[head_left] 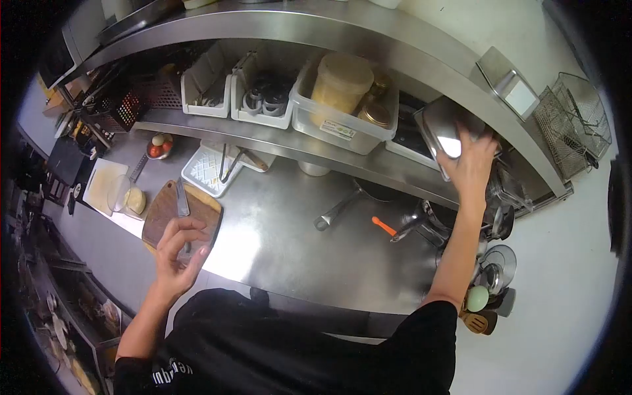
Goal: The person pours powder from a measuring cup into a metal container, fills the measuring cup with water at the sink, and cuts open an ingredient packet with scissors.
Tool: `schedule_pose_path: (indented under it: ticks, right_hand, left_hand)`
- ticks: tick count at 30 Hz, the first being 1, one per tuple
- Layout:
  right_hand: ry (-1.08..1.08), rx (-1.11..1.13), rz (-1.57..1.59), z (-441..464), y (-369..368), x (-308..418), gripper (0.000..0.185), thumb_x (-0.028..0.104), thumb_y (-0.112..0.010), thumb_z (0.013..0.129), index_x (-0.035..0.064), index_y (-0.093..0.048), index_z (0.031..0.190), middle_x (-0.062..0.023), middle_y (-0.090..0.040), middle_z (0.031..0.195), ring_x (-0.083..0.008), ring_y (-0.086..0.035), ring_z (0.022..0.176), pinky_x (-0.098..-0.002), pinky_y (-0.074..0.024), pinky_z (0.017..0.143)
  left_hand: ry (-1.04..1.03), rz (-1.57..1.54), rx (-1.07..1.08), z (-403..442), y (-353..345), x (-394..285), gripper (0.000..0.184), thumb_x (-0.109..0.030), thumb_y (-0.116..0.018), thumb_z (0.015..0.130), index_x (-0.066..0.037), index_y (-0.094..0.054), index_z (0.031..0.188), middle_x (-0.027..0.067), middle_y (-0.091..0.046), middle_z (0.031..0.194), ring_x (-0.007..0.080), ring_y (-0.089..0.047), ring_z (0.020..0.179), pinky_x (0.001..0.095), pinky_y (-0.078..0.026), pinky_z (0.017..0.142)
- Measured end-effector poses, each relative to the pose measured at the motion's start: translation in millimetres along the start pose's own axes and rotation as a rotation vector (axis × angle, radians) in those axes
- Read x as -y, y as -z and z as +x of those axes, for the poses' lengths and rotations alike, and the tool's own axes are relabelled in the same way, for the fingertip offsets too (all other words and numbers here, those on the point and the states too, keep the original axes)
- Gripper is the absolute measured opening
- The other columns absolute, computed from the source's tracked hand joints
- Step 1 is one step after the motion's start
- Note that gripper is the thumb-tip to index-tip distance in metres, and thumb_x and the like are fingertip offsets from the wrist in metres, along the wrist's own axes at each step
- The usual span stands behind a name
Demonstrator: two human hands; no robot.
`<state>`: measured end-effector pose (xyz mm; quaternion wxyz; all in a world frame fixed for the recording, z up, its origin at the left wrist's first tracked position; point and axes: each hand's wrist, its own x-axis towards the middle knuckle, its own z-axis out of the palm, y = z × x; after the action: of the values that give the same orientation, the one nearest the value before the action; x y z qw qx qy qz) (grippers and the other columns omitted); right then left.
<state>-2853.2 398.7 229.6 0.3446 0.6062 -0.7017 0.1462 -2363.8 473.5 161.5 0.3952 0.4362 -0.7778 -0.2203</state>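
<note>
High on the right, my right hand (pixel 471 164) reaches to the shelf and grips a shiny stainless steel container (pixel 438 128), thumb at its near edge and fingers over its top. The container sits tilted; its far side is hidden. My left hand (pixel 178 253) hovers over the near edge of a wooden cutting board (pixel 161 214), fingers curved and thumb apart, with nothing visible held. On the board lies a knife (pixel 182 197), partly hidden by that hand.
The steel shelf (pixel 276 143) carries a clear bin (pixel 345 135) with jars and white bins (pixel 263 108). On the steel counter (pixel 283 243) are a white tray (pixel 204 172) with tongs, a pan handle (pixel 332 217), an orange-handled utensil (pixel 383 225) and a tomato bowl (pixel 159 148). Utensils hang at right.
</note>
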Motion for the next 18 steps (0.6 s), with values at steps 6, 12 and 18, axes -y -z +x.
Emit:
schedule_pose_path:
  ticks: [6, 12, 18]
  right_hand:
    - [-0.144, -0.058, 0.385, -51.5, 68.8, 37.2, 0.066, 0.024, -0.077, 0.057, 0.0169, -0.054, 0.119, -0.0247, -0.037, 0.129, -0.0414, -0.035, 0.119, -0.0467, -0.0323, 0.098]
    - [-0.354, 0.078, 0.595, -75.8, 73.4, 43.3, 0.059, 0.02, -0.076, 0.064, 0.0102, -0.054, 0.118, -0.019, -0.046, 0.124, -0.0316, -0.042, 0.118, -0.0398, -0.0332, 0.098]
    - [-0.979, 0.247, 2.047, -131.8, 24.6, 45.7, 0.051, 0.036, -0.056, 0.079, 0.0018, -0.053, 0.116, -0.0109, -0.054, 0.117, -0.0193, -0.053, 0.104, -0.0318, -0.0462, 0.085]
  left_hand:
    - [0.023, -0.033, -0.045, -2.2, 2.6, 6.6, 0.016, -0.008, -0.064, 0.074, 0.0, -0.06, 0.087, 0.0145, -0.056, 0.098, 0.0247, -0.054, 0.092, 0.0323, -0.042, 0.081]
    - [-0.04, -0.063, 0.036, 15.4, -13.7, 10.0, 0.029, -0.009, -0.067, 0.075, 0.0, -0.058, 0.101, 0.015, -0.057, 0.106, 0.0277, -0.055, 0.102, 0.0348, -0.042, 0.088]
    - [0.01, -0.176, 0.184, 14.4, -33.9, 9.7, 0.052, -0.016, -0.064, 0.081, -0.001, -0.043, 0.126, 0.0154, -0.052, 0.123, 0.0267, -0.047, 0.12, 0.0364, -0.034, 0.101]
